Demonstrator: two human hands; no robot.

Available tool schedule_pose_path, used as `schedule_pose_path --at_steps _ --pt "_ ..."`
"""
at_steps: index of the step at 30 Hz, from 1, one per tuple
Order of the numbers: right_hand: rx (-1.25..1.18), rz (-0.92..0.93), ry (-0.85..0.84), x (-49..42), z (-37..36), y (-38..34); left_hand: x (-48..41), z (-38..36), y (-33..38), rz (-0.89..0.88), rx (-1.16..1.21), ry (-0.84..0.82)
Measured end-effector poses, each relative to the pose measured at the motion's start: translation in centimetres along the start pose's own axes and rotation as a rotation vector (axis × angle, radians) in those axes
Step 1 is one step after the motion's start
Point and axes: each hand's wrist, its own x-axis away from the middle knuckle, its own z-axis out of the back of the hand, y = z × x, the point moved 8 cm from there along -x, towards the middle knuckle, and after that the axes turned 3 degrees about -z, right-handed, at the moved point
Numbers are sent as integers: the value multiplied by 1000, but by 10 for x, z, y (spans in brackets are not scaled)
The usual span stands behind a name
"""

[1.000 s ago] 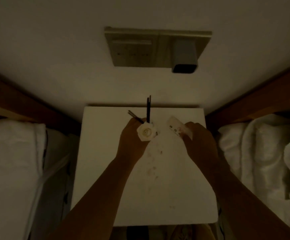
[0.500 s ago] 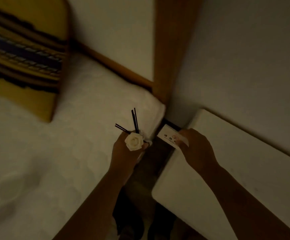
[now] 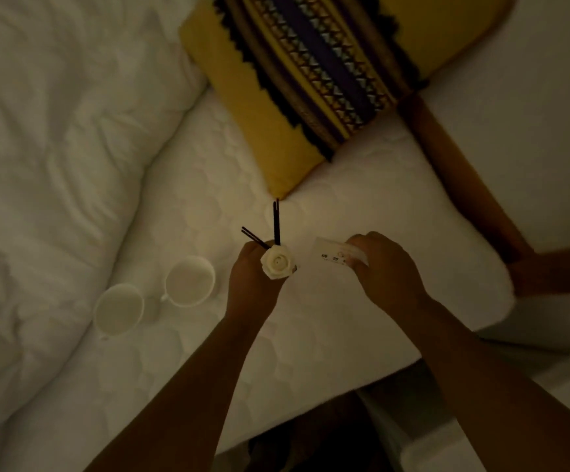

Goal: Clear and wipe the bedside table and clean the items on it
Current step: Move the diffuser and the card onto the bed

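My left hand (image 3: 249, 277) is closed around a small reed diffuser with a white rose (image 3: 278, 261) on top and dark sticks (image 3: 275, 222) poking upward. It hangs over the white mattress (image 3: 328, 335). My right hand (image 3: 384, 267) pinches a small white card (image 3: 336, 255) with printed marks, held just to the right of the rose. Two white cups (image 3: 190, 280) (image 3: 119, 309) stand upright on the mattress, left of my left hand. The room is dim.
A yellow cushion with a patterned dark band (image 3: 314, 73) lies at the head of the bed. A rumpled white duvet (image 3: 48, 165) covers the left side. A wooden bed frame (image 3: 464, 178) runs along the right, and a white table edge (image 3: 481, 447) shows at the bottom right.
The view has swung left from the bedside table to the bed. Both hands carried the diffuser and the card across and now hold them over the mattress beside the two cups.
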Motion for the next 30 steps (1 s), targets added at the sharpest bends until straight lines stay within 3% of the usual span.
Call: schedule_pose_path --at_steps 3,8,16,21,27,30 --pt "71 52 2 -29 -8 -17 -11 1 -15 -18 -52 50" --pt "119 76 -20 -49 -35 -19 -12 -16 -41 24 111 81" --pt "63 51 35 -49 -56 -7 -14 -17 -53 14 113 76" --pt "-126 -76 89 -42 -47 -1 -18 -21 -49 53 24 -41" --pt "-206 -240 136 7 -13 -10 30 -9 -53 395 -75 -260" --pt "-205 -289 -32 48 -3 -33 72 24 -34 458 -50 -287"
